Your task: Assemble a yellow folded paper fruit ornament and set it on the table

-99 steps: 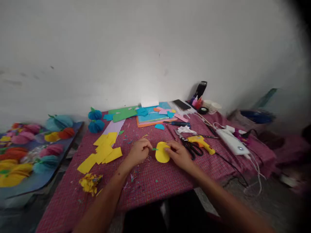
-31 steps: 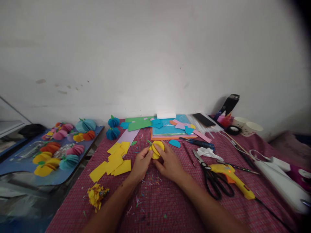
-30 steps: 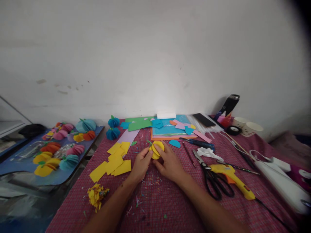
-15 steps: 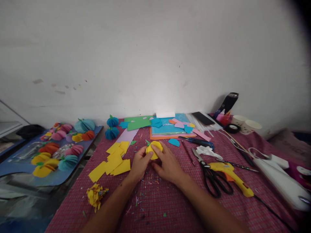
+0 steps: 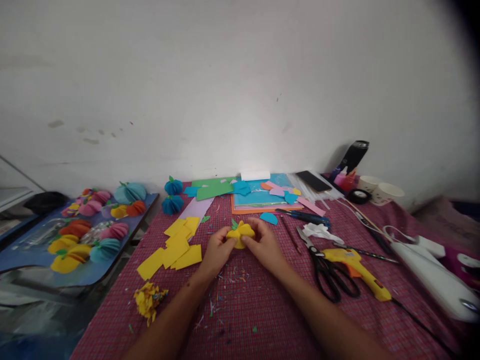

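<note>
Pinching from both sides, our left hand (image 5: pixel 215 248) and right hand (image 5: pixel 267 243) were clamped on the yellow folded-paper fruit with its small green leaf (image 5: pixel 240 233), held just above the red checked cloth of the surface (image 5: pixel 262 310), near its middle. Half a second before, the paper fruit had looked rounder, with the right hand's fingers laid over its top; now the hands sat on opposite sides, fingertips curled in, and the paper spread into a wider, flatter fan with the leaf standing up at the top left. The hands had stayed at almost the same place on the surface.

Left of the left hand lay the loose yellow paper squares (image 5: pixel 176 246), and nearer us the crumpled yellow paper scraps (image 5: pixel 149 299). To the right lay the black-handled scissors (image 5: pixel 330 277), touching the yellow glue gun (image 5: pixel 354 270). Behind the hands sat a blue half-circle cut-out (image 5: pixel 268 218) and the stack of coloured paper sheets (image 5: pixel 258 199).
</note>
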Tool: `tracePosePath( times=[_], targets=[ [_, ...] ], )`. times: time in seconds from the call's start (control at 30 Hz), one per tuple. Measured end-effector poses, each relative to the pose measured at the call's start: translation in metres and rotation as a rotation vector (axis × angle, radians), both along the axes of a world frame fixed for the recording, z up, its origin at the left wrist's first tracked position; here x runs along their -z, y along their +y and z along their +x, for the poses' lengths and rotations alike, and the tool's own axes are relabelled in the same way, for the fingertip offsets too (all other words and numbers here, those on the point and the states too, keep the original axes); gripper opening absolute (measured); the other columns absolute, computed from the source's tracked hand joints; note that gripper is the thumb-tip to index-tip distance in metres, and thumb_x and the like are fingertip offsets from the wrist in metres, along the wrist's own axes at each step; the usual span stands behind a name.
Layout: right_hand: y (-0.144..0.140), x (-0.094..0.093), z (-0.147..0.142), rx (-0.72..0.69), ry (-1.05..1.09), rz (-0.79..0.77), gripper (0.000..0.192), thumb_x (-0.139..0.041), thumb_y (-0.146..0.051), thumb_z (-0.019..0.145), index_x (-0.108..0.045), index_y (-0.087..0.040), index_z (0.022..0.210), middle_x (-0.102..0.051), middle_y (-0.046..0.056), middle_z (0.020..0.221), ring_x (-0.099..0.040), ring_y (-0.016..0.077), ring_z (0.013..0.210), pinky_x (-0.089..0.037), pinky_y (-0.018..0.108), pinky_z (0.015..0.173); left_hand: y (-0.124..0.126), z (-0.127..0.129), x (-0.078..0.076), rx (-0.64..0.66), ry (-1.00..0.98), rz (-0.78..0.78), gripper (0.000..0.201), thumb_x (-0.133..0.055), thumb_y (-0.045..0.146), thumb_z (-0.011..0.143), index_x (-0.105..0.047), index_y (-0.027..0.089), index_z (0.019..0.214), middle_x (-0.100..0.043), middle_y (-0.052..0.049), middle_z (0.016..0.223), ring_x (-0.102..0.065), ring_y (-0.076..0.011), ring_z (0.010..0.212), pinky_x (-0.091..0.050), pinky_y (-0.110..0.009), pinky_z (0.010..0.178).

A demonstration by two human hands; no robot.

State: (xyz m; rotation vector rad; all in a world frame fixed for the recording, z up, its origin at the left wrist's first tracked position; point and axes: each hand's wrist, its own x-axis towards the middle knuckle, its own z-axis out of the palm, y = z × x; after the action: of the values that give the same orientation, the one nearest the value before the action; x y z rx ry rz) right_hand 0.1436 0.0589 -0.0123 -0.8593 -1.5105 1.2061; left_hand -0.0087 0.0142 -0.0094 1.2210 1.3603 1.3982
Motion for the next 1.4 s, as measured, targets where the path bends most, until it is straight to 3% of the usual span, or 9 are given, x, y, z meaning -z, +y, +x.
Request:
tracePosePath(
  times=[0.1,0.23,0.33,0.5,0.77,1.1,1.4],
  targets=[
    [0.001,0.0,0.001,-0.008,-0.115,0.006,0.007,-0.064,-0.022,0.076,-0.062,-0.021,0.082,-0.064,-0.001,0.079,-0.058,0.0166,0.072,-0.045,0.027,0.064,0.0,-0.001,0.002,0.009,0.064,0.01,0.02,-0.065,0.024,0.076,-0.069,0.017,0.094,-0.065,-0.001,0.082,-0.056,-0.0157,0.074,-0.044,-0.023,0.067],
    [-0.001,0.0,0.001,0.043,-0.209,0.082,0.012,-0.062,-0.023,0.078,-0.054,-0.021,0.069,-0.055,-0.003,0.068,-0.049,0.0141,0.063,-0.036,0.025,0.057,0.0,-0.001,0.003,-0.033,0.112,0.03,0.028,-0.072,0.032,0.074,-0.068,0.018,0.098,-0.065,-0.001,0.082,-0.057,-0.0163,0.073,-0.045,-0.024,0.067],
    [-0.002,0.002,0.0,0.034,-0.235,0.132,0.016,-0.061,-0.022,0.079,-0.05,-0.021,0.067,-0.052,-0.003,0.067,-0.047,0.0139,0.063,-0.034,0.025,0.057,-0.001,-0.001,0.002,-0.071,0.174,0.056,0.023,-0.07,0.03,0.075,-0.068,0.019,0.095,-0.066,-0.001,0.082,-0.058,-0.0168,0.075,-0.044,-0.025,0.068],
    [-0.004,0.005,-0.002,0.026,-0.31,0.243,0.015,-0.059,-0.02,0.081,-0.05,-0.021,0.069,-0.054,-0.002,0.068,-0.048,0.0143,0.064,-0.033,0.026,0.06,-0.004,0.0,-0.004,-0.153,0.445,0.177,0.002,-0.064,0.022,0.077,-0.065,0.02,0.078,-0.06,0.0,0.075,-0.054,-0.0157,0.072,-0.039,-0.025,0.068],
    [-0.007,0.006,-0.001,0.008,-0.42,0.326,0.014,-0.055,-0.016,0.084,-0.05,-0.02,0.071,-0.055,-0.001,0.07,-0.049,0.0137,0.065,-0.032,0.025,0.061,-0.006,0.002,-0.006,-0.153,0.686,0.217,0.009,-0.055,0.016,0.079,-0.056,0.019,0.071,-0.056,0.002,0.07,-0.05,-0.014,0.068,-0.034,-0.025,0.065],
    [-0.008,0.004,-0.001,0.016,-0.465,0.323,0.013,-0.055,-0.018,0.086,-0.051,-0.019,0.074,-0.057,-0.001,0.071,-0.05,0.0136,0.065,-0.031,0.025,0.06,-0.004,0.001,-0.004,-0.165,0.773,0.161,0.01,-0.055,0.018,0.081,-0.052,0.019,0.071,-0.054,0.003,0.069,-0.05,-0.0128,0.066,-0.033,-0.024,0.063],
    [-0.009,-0.001,0.001,0.003,-0.423,0.345,0.008,-0.055,-0.019,0.086,-0.056,-0.02,0.078,-0.059,0.0,0.074,-0.053,0.0151,0.069,-0.037,0.027,0.064,-0.004,-0.002,-0.006,-0.105,0.691,0.207,0.01,-0.055,0.019,0.083,-0.057,0.018,0.074,-0.057,0.002,0.072,-0.052,-0.0128,0.069,-0.037,-0.024,0.066]
  ],
)
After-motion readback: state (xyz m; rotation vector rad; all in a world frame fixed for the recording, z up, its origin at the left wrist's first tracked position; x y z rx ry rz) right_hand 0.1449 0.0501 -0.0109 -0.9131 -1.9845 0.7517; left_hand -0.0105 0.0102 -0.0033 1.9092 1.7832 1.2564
